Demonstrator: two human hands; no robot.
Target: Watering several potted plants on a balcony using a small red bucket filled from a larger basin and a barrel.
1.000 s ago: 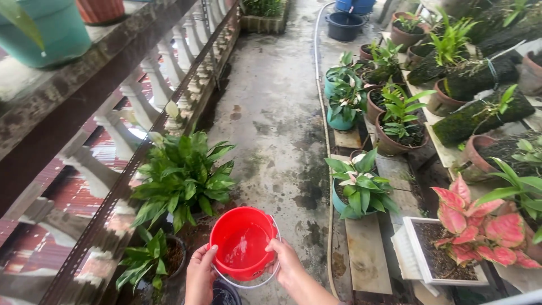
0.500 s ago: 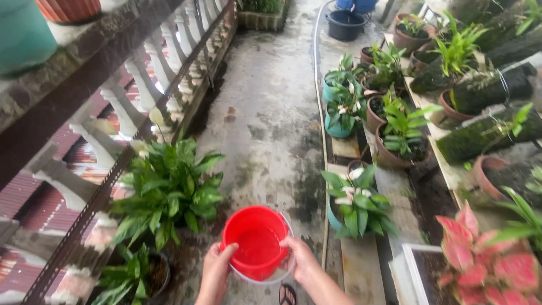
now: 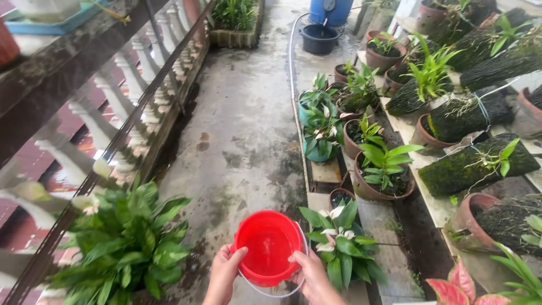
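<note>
A small red bucket [image 3: 268, 245] with a white wire handle hangs low in the middle of the head view, a little water glinting inside. My left hand [image 3: 223, 275] grips its left side and my right hand [image 3: 312, 277] grips its right rim. A leafy green plant [image 3: 121, 243] with white blooms stands to the bucket's left by the railing. To its right a teal pot holds a green-and-white plant [image 3: 339, 240].
A wet concrete walkway [image 3: 243, 124] runs ahead between a white baluster railing [image 3: 121, 104] on the left and rows of potted plants [image 3: 384, 164] on wooden planks on the right. A white hose [image 3: 294, 101] leads to a black tub [image 3: 319, 38] under a blue barrel.
I have walked forward along the walkway with the bucket held in both hands. The leafy plant on the left has slid back and down, and the pink-leaved plant has nearly left the lower right.
</note>
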